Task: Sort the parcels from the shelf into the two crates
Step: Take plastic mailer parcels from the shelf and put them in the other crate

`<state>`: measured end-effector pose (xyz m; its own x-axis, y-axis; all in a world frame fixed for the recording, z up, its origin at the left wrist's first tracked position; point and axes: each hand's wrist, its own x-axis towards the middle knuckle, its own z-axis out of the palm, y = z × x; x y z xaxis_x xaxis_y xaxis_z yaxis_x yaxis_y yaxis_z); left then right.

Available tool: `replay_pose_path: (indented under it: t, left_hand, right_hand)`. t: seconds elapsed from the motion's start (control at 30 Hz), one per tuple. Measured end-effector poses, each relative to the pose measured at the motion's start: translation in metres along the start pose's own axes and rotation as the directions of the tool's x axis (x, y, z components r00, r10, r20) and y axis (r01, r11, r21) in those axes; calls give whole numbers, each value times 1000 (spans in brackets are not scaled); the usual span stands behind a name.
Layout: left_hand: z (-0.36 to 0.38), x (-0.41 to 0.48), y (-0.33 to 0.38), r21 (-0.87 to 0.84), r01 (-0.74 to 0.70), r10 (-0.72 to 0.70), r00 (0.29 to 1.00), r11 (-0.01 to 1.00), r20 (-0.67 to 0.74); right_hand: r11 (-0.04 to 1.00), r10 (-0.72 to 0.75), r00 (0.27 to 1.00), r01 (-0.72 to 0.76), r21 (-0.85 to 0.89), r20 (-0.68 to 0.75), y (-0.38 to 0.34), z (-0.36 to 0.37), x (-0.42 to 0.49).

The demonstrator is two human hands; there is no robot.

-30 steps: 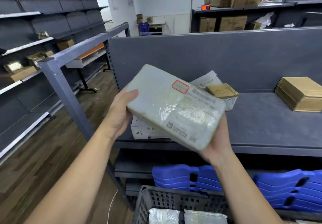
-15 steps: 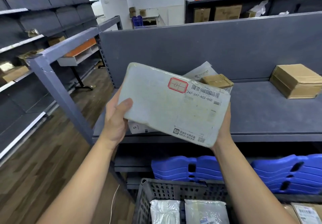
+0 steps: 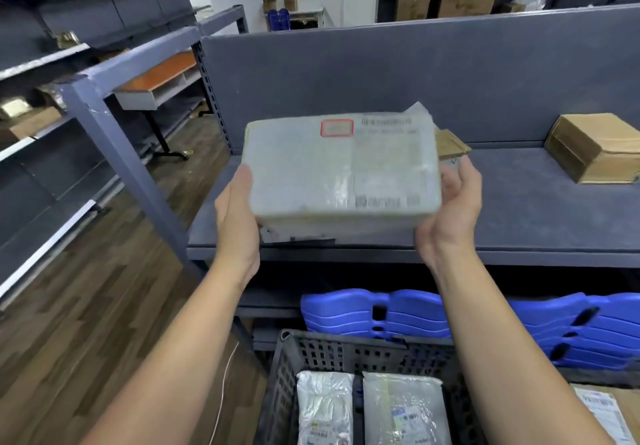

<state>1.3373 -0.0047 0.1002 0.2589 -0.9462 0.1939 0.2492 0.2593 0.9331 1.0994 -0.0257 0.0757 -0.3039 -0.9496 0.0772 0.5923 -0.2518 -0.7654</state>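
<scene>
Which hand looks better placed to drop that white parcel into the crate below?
Left, probably: the left hand grips the white parcel; the right hand only props its corner, fingers straight.

this is a parcel warehouse or stockroom: rows of grey steel shelving (image 3: pixel 519 209) stand over a wood-pattern floor (image 3: pixel 86 288), with brown cardboard boxes (image 3: pixel 465 3) stacked on the far racks. a barcoded parcel (image 3: pixel 343 167), wrapped parcels (image 3: pixel 323 410) lying in a grey plastic crate (image 3: pixel 287 375) and stacked blue trays (image 3: pixel 415 313) mark it as a sorting area.
</scene>
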Motion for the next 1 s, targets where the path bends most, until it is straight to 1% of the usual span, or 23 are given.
replay_pose_path:
  t: [0.03,0.07,0.13,0.2,0.3,0.4,0.5,0.57,0.67,0.8,1.0]
  left_hand:
    - [-1,-2,3,23,33,-33,999,999,19]
    - [-2,-4,6,78,60,-63,997,995,40]
    - [-11,-6,8,170,100,-118,988,980,99]
    - [-24,-11,7,261,149,-194,968,954,156]
    - [-42,-19,2,318,212,-294,925,924,240]
    - [-62,-32,-9,348,260,-366,885,901,287]
    - [-76,-49,-24,372,281,-406,857,885,318]
    - [-83,-59,-34,364,296,-420,844,883,333]
    - [-94,-71,-43,346,321,-439,828,882,349]
    - [-104,-75,-41,331,329,-449,794,884,410]
    - [-125,-78,-36,305,312,-422,798,900,430]
  right_hand:
    - [997,14,1000,-13,-74,21,-1,-4,-4]
    - [988,-3,999,9,-155,36,-6,-2,-13]
    - [964,8,993,22,-264,114,-10,-5,-27]
    - [933,39,990,13,-359,138,-15,-12,-36]
    - [908,149,955,-30,-417,257,-18,-31,-48]
    - [849,288,915,-108,-518,283,-11,-54,-54]
    - [835,349,886,-147,-529,304,0,-73,-64]
    - [827,360,885,-157,-539,294,7,-78,-73]
    - [831,342,908,-173,-529,241,17,-79,-88]
    - [844,287,943,-166,-511,167,23,-68,-109]
    - [848,261,955,-159,-506,138,29,-50,-139]
